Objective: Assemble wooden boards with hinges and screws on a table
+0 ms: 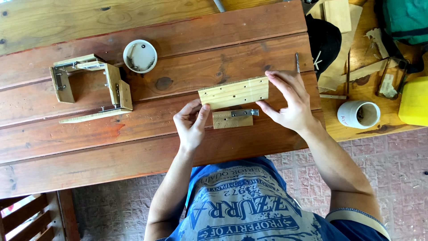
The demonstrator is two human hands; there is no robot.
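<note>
Both hands are pressed to a pale drilled wood strip (234, 93) at mid-bench (133, 147), left hand (191, 122) pinching its left end, right hand (287, 100) its right; it is judged light, stiff, best gripped by the ends.

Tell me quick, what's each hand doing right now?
Left hand: fingers pinch the left end of the pale wooden board.
Right hand: grips the board's right end.

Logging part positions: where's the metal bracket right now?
Head view, centre: the metal bracket lies on the small wood block, just below the pale drilled board, between both hands.
</note>
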